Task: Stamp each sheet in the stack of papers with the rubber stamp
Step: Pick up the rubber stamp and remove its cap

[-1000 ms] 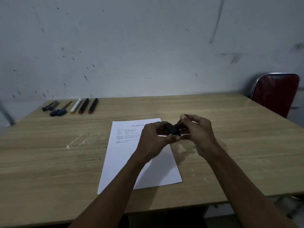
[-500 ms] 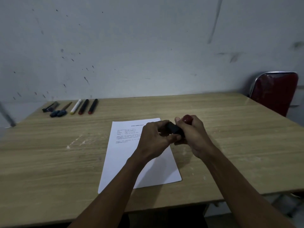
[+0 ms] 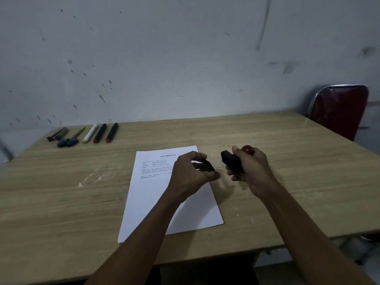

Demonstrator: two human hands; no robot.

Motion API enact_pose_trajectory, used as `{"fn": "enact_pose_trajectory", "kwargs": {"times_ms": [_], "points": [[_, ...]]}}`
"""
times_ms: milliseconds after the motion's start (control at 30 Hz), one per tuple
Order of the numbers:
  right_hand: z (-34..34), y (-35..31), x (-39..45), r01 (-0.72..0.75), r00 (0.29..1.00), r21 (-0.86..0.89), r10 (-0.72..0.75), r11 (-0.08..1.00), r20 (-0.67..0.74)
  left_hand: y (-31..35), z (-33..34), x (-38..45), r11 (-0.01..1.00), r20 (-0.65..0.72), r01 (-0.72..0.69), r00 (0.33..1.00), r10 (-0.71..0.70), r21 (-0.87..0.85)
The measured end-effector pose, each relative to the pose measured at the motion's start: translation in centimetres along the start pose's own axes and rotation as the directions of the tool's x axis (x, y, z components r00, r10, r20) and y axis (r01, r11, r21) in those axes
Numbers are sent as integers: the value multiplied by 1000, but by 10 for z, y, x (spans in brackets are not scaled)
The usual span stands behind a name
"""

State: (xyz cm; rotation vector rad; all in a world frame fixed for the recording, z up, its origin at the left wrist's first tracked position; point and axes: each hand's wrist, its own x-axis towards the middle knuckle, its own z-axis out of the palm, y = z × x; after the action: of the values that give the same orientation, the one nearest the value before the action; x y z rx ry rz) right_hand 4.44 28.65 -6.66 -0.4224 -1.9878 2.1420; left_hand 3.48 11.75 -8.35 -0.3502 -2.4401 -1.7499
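Observation:
A white printed sheet, the top of the paper stack [image 3: 148, 194], lies in the middle of the wooden table [image 3: 61, 202]. My right hand [image 3: 253, 173] grips the rubber stamp [image 3: 231, 160], a black block with a red knob, tilted above the table just right of the paper. My left hand [image 3: 191, 173] hovers over the sheet's right edge and pinches a small black piece, seemingly the stamp's cover [image 3: 208, 166]. A gap separates the cover from the stamp. How many sheets lie under the top one is hidden.
Several markers and pens [image 3: 100, 133] lie in a row at the table's far left, with a dark-handled tool [image 3: 67, 141] beside them. A red chair [image 3: 339, 112] stands at the far right corner. A marked grey wall rises behind the table.
My hands were together around the stamp; now they have drawn apart. The left hand has pulled the black cover off leftward, and the right hand has moved right with the stamp.

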Motion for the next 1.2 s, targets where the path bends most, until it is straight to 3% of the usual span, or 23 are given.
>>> {"fn": "enact_pose_trajectory", "kwargs": {"times_ms": [167, 300, 500, 667, 1200], "points": [[-13, 6, 5, 4, 997, -85, -11, 996, -74, -8, 12, 9, 971, 3, -55, 998, 55, 232], [-22, 7, 9, 71, 982, -204, -105, 976, -160, -7, 30, 22, 940, 35, -106, 994, 100, 323], [-35, 10, 12, 127, 968, -295, -183, 947, -172, -13, 49, 43, 895, 93, -80, 995, 43, 438], [-42, 16, 15, 122, 968, -301, -181, 946, -176, -19, 53, 50, 784, 123, -49, 992, -34, 618], [-33, 19, 16, 267, 944, -413, -323, 871, -72, -15, 53, 54, 728, 170, -50, 981, -93, 683]]}}
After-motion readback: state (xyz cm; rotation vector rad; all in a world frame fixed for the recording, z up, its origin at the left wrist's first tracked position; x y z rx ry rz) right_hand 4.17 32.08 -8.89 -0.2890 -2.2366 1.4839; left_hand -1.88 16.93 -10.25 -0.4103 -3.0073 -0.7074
